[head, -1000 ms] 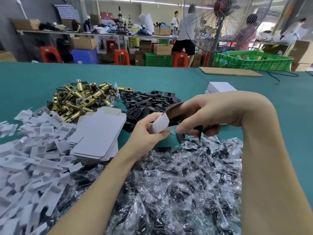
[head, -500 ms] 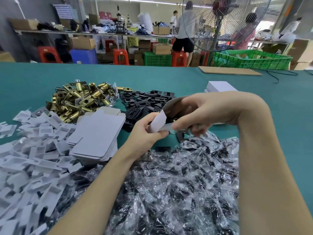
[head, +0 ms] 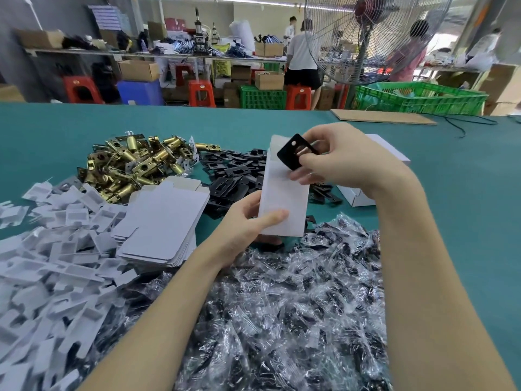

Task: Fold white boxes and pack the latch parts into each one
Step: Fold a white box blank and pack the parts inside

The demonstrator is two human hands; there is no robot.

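While left hand [head: 242,221] grips white box [head: 283,198] upright, open end up, right hand [head: 335,159] pinches black strike plate [head: 291,155] tilted just above that opening; short drop down box's long axis likely next.

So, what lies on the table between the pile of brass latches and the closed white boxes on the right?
In the head view, a heap of black plates lies between the brass latches and the closed white boxes.
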